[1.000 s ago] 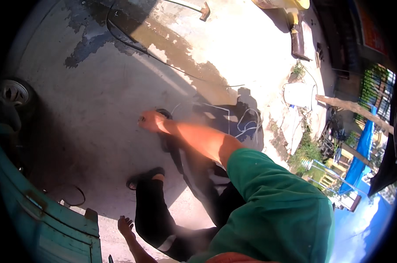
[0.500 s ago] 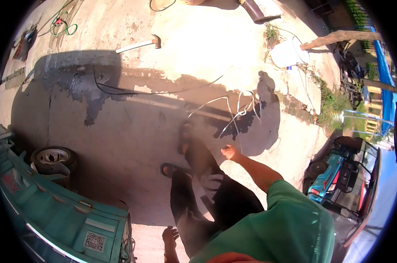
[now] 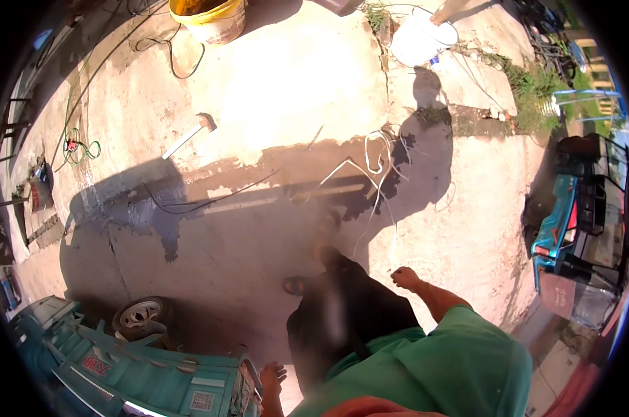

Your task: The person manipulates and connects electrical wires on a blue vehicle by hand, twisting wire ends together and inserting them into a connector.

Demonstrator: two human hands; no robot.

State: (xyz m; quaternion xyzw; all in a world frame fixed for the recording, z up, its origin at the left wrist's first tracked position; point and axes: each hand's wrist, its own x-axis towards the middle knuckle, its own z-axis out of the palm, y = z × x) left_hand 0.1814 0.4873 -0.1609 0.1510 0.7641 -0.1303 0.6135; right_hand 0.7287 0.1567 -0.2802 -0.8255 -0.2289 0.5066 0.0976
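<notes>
Since before, the green cart point(image 3: 154, 379) has slid right in view. A yellow bucket point(image 3: 220, 21) has brown stuff inside. White cord point(image 3: 349, 162) lies loose ahead of the feet point(image 3: 295, 285); its loops could trip them. The right hand point(image 3: 404, 278), nearest the cord, looks curled; I can't tell its grip. The left hand point(image 3: 272, 376), by the cart, looks wide.

Strong sunlight from behind the person bleaches the pale concrete floor point(image 3: 293, 90) into glare at upper centre and throws the person's hard-edged dark shadow point(image 3: 429, 174) forward. The bare right fingers point(image 3: 399, 275) are sunlit. Haze softens the black cloth trousers point(image 3: 370, 306); fisheye distortion bows the green ribbed metal vehicle body point(image 3: 137, 375) beside black corners.
</notes>
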